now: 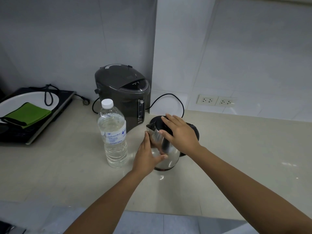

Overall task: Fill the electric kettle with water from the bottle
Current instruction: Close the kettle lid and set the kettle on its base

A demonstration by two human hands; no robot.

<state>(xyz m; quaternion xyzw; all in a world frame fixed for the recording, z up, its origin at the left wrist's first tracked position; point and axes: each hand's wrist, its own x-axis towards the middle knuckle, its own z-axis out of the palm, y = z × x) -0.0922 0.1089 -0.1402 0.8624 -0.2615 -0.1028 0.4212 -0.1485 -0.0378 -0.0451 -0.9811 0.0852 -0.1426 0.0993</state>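
While the stainless electric kettle (pixel 166 149) stands upright on the pale surface (pixel 236 157), it is steadied at its steel side by the left hand (pixel 147 156), whose fingers (pixel 162 157) are spread and pressed flat against the body, apparently so that it cannot slide or tip. The black lid (pixel 156 121) is covered by the right hand (pixel 179 133), its fingers curled loosely over the top; the lid appears shut, and the grip is judged to be meant for opening it, since nothing can be poured until that is done. The water bottle (pixel 113 134) is placed just beside the kettle, to its left, upright, nearly full and capped in white, untouched by either hand. Behind both, a dark grey electric hot-water dispenser (pixel 122 95) is set against the wall, with a black cord (pixel 172 100) looped behind the kettle. Further left, a green cloth (pixel 27 114) is laid in a white dish (pixel 20 100) on an induction hob (pixel 33 132), well apart. Two wall sockets (pixel 217 100) are seen to the right. The pouring path is obstructed only by the closed lid and the bottle cap.
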